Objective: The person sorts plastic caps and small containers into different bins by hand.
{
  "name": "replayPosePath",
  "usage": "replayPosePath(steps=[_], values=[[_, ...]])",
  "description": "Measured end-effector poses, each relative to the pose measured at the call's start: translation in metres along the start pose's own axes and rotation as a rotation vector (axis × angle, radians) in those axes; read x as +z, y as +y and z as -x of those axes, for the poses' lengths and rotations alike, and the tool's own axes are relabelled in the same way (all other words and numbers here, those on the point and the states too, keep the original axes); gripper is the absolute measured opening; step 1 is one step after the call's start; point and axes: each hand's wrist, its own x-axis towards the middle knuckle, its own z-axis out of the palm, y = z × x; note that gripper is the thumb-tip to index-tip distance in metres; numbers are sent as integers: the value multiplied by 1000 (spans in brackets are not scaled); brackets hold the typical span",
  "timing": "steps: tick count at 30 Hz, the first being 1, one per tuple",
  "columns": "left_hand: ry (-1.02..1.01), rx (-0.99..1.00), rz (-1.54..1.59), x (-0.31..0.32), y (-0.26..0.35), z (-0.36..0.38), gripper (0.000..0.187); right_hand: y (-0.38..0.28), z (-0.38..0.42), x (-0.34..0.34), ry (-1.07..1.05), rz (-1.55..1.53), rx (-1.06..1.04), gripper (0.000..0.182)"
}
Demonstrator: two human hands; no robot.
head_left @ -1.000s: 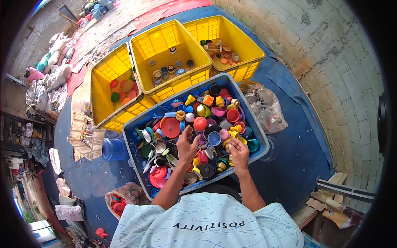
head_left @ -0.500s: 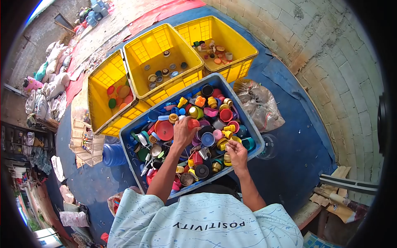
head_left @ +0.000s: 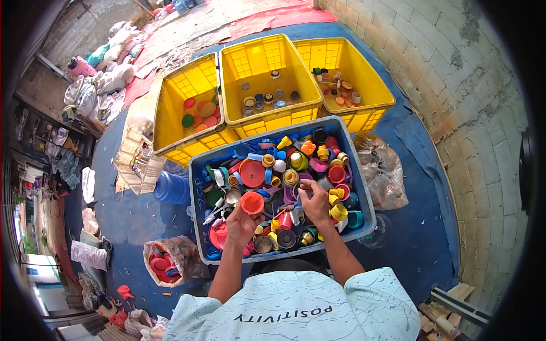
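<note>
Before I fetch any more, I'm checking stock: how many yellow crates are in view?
3: the left crate, middle crate and right crate, side by side beyond the blue bin. I see no sign of another hidden.

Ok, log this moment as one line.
left hand: holding round orange-red plastic cap | right hand: above multicoloured plastic caps, grip unclear | blue-grey rectangular plastic crate: contains those caps
</note>
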Motion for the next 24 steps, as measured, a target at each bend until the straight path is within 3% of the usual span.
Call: replayPosePath(steps=[3, 5, 7, 13, 21, 24], values=[[72, 27, 130, -16, -11, 28, 43, -2, -26, 20, -66, 422, -264, 45], [103, 48, 180, -23, -16, 43, 43, 0, -31, 33, -97, 589, -212, 56], [135, 56, 223, -21, -20, 56, 44, 4, -35, 41, -106, 677, -174, 54], [164, 110, 272, -23, -30, 70, 46, 9, -35, 43, -113, 673, -76, 55], [188, 131, 334, -10, -49, 76, 38, 18, -30, 35, 51, 550, -180, 58], [174, 81, 358, -9, -56, 85, 37, 5, -24, 8, 96, 188, -155, 59]])
